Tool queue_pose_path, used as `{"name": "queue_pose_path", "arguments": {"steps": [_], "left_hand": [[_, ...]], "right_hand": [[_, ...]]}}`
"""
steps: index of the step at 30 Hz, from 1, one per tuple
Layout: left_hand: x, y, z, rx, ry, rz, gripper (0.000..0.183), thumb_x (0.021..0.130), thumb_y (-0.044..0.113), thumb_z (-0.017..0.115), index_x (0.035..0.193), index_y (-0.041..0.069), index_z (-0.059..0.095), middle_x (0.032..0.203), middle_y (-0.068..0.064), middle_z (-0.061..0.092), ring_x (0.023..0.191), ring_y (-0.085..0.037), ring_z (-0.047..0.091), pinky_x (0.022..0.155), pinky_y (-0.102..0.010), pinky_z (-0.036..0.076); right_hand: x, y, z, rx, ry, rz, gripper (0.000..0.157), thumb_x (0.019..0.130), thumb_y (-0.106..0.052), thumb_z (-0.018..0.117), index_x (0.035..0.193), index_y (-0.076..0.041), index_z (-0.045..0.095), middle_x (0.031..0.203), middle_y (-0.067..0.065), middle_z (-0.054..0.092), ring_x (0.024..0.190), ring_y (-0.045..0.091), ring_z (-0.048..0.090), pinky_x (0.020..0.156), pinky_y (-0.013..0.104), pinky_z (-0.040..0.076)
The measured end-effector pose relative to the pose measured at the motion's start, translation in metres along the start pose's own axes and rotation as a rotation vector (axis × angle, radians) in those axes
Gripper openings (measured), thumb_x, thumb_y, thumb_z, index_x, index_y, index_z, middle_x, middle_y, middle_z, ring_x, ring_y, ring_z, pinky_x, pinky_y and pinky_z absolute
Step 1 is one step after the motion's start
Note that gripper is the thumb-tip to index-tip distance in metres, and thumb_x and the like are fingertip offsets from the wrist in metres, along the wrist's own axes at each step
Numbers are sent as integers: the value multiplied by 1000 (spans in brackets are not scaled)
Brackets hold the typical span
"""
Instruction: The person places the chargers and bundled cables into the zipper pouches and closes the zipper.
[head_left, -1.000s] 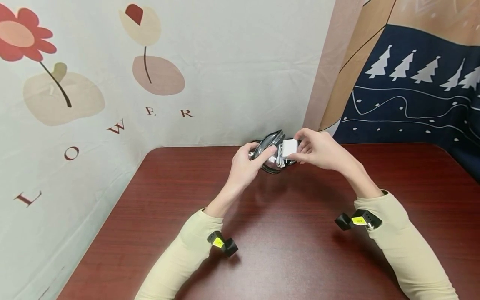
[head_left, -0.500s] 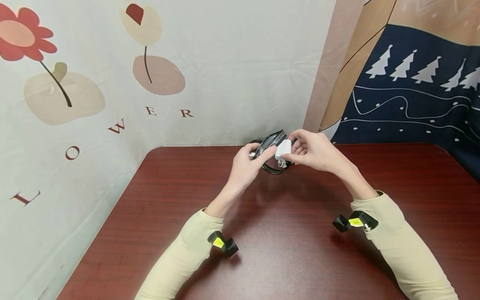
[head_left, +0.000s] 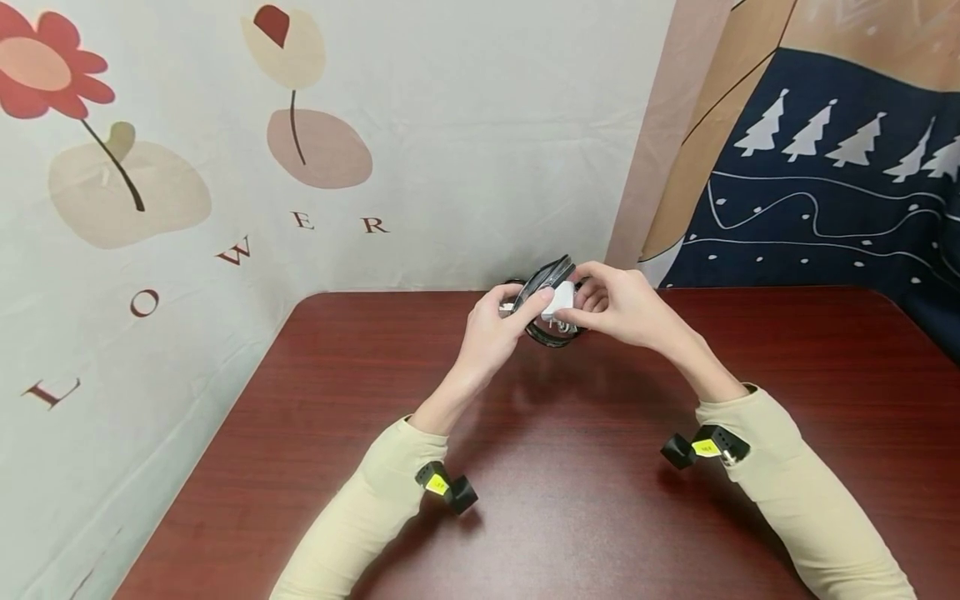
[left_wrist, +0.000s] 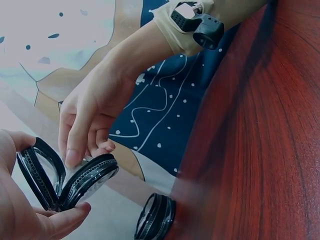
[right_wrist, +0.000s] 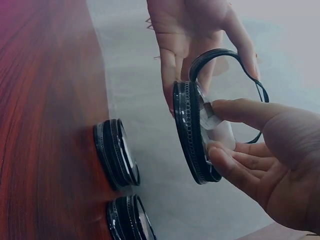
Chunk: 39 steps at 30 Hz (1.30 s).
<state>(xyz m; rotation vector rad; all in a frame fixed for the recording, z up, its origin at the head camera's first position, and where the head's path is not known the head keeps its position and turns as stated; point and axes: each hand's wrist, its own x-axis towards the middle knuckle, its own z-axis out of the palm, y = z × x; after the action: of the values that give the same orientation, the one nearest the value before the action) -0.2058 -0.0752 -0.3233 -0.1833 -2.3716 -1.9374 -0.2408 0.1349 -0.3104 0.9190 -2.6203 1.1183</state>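
Note:
My left hand (head_left: 491, 329) holds a small round zip pouch (head_left: 550, 275) with clear faces and black edging, spread open above the back of the table. In the left wrist view its two halves (left_wrist: 92, 177) form a V between thumb and fingers. My right hand (head_left: 626, 306) pinches a white charger block (head_left: 558, 300), which sits partly within the opening. A light-coloured cable (head_left: 562, 327) shows just below the block. From the right wrist view, the right thumb and fingers reach into the pouch around the white block (right_wrist: 222, 134), partly hiding it.
Two more black-edged round pouches, one (right_wrist: 117, 155) beside the other (right_wrist: 131, 220), stand at the back of the dark red wooden table (head_left: 555, 450). A printed cloth (head_left: 465, 150) hangs directly behind the table's far edge.
My right hand has moved left, carrying the white charger block and cable from the pouch's right side into its opening. My left hand has stayed nearly still with the pouch.

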Motion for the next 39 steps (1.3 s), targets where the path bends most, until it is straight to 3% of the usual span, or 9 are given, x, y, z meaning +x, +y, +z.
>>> {"name": "queue_pose_path", "arguments": {"steps": [3,6,9,13,17,22,28,39], "left_hand": [[0,1,0,-23,-6,0,53,90,46,73,123,6,63,107,-5,68,86,-14,67,77,-31,53],[0,1,1,-69,-17,1,52,91,43,73,123,4,63,107,-7,69,86,-14,68,84,-40,56],[0,1,1,-109,-19,-1,50,92,40,73,123,2,62,106,-9,69,85,-14,69,86,-41,56],[0,1,1,-147,-20,-2,47,92,36,73,122,1,62,106,-10,70,85,-14,68,81,-32,57],[1,1,1,-173,-19,1,46,93,33,73,122,-1,62,107,-12,69,87,-15,69,81,-30,57],[1,2,1,-181,-18,-3,46,94,33,72,123,-1,61,108,-12,68,88,-15,69,83,-31,57],[1,2,1,-192,-21,-14,47,93,34,72,123,-2,61,108,-12,67,87,-14,68,83,-31,57],[1,3,0,-213,-20,-28,49,93,32,72,125,-3,60,109,-12,66,86,-13,68,83,-31,57]], "right_hand": [[0,0,1,-30,26,-22,42,82,-24,86,113,-4,65,82,1,67,72,15,61,66,24,50],[0,0,2,-41,47,-37,41,81,-25,87,111,-7,66,82,0,67,72,14,61,65,26,50],[0,2,4,-52,66,-46,41,81,-27,87,111,-7,67,84,3,66,73,14,61,66,27,50],[0,3,6,-74,114,-40,44,78,-27,89,110,-7,69,95,10,62,80,20,58,69,35,51],[0,3,7,-58,145,-1,45,75,-27,91,111,-7,72,111,13,56,86,24,59,73,41,56],[0,2,7,-22,131,26,44,77,-27,90,112,-7,72,120,12,55,90,26,67,77,40,59],[0,3,7,36,99,22,44,80,-23,88,114,-5,68,120,12,58,91,33,72,82,46,58],[2,6,11,79,74,72,48,80,-28,87,119,-11,66,114,8,67,85,24,73,80,46,58]]}}
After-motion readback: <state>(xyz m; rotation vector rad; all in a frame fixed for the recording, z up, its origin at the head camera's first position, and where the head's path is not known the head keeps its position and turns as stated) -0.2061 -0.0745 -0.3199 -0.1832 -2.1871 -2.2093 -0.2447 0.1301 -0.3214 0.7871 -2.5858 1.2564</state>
